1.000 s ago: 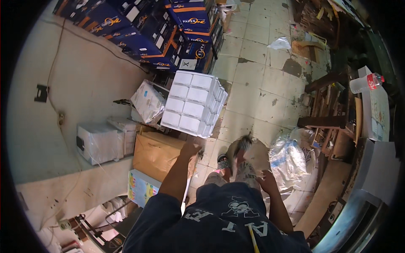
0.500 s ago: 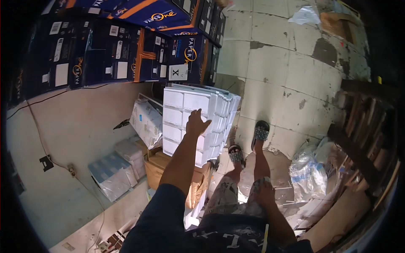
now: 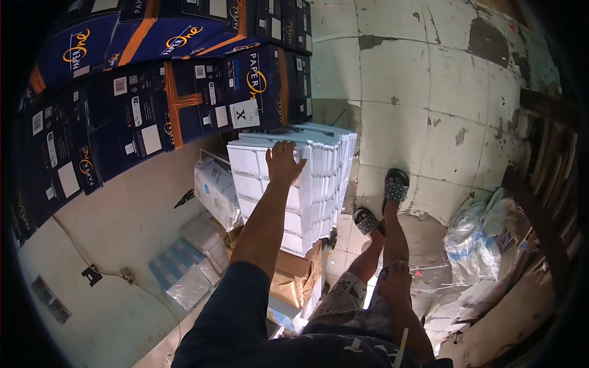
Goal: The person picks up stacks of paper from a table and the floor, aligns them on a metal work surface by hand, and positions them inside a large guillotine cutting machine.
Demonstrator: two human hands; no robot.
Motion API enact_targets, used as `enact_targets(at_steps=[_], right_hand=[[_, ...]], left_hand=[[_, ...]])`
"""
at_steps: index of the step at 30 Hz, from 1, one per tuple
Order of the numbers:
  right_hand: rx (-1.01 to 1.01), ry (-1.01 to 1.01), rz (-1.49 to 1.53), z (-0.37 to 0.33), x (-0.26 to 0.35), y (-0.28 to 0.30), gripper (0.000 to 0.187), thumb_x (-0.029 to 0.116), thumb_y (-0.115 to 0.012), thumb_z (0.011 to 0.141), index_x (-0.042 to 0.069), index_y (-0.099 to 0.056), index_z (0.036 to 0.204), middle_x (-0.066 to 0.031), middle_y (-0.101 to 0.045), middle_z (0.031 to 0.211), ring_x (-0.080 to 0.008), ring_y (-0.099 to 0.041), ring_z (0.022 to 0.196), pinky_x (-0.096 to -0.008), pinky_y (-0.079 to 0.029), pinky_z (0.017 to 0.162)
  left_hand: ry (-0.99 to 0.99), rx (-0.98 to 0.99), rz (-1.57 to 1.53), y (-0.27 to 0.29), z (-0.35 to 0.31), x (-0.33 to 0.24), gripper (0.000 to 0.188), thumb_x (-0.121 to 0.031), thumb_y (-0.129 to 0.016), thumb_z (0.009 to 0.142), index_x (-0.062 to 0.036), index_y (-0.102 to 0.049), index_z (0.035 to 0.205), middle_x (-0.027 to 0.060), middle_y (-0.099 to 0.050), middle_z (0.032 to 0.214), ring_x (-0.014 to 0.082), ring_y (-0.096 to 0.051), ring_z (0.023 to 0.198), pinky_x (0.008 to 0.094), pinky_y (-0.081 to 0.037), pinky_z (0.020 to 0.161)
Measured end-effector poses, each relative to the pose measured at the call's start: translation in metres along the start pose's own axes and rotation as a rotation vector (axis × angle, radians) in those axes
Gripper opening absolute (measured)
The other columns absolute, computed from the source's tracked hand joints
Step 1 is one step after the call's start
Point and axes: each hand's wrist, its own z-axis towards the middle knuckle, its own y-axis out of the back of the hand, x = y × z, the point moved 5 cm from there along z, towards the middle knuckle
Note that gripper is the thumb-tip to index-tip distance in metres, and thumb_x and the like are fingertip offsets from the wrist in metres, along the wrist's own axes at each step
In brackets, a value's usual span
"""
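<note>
A thick stack of white printed sheets [image 3: 316,184], marked in a grid of boxes, stands on edge in front of me. My left hand [image 3: 284,163] reaches to its upper edge, thumb spread from the fingers; the fingertips lie at the top of the front sheet. Whether they curl behind it is hard to see. Under the stack is a brown paper-wrapped bundle [image 3: 293,270]. My right hand [image 3: 396,281] hangs low at my right knee, resting against it with bent fingers and nothing visible in it.
Dark blue paper cartons [image 3: 141,104] with orange bands are piled beyond the stack. A white wrapped package [image 3: 216,187] leans left of it, near a blue-and-white bundle [image 3: 179,260] by the wall. Plastic bags [image 3: 469,242] and wooden planks [image 3: 546,184] lie to the right.
My left hand has gone from the front face of the stack up to its top edge. The stack's top shows more sheets now. My view has shifted; the right hand stays at the knee.
</note>
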Motion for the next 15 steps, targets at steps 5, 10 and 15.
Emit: enact_targets(at_steps=[5,10,15], right_hand=[[0.011,-0.011,0.088,0.009,0.007,0.001,0.047,0.029,-0.067,0.075,0.003,-0.056,0.114,-0.0148,-0.052,0.124,-0.0352,-0.045,0.122,-0.0555,-0.045,0.089],[-0.002,-0.016,0.061,0.009,0.012,0.002,0.046,0.029,-0.066,0.076,0.003,-0.058,0.112,-0.0145,-0.053,0.125,-0.0350,-0.046,0.122,-0.0544,-0.046,0.089],[-0.027,-0.024,0.093,0.011,0.011,0.000,0.032,0.024,-0.064,0.075,0.005,-0.062,0.101,-0.0163,-0.058,0.115,-0.0376,-0.051,0.115,-0.0498,-0.047,0.093]], left_hand=[[0.063,0.025,-0.076,0.001,0.000,0.001,0.060,-0.041,-0.074,0.076,-0.0133,-0.052,0.125,0.0062,-0.050,0.127,0.0232,-0.041,0.128,0.0472,-0.027,0.111],[0.078,0.041,-0.209,0.011,-0.008,0.009,0.061,-0.035,-0.076,0.072,-0.0103,-0.053,0.123,0.0108,-0.048,0.130,0.0265,-0.039,0.129,0.0452,-0.030,0.108],[0.121,-0.295,-0.257,0.033,-0.037,0.018,0.073,-0.029,-0.080,0.068,-0.0066,-0.047,0.129,0.0231,-0.039,0.136,0.0395,-0.037,0.128,0.0483,-0.034,0.105]])
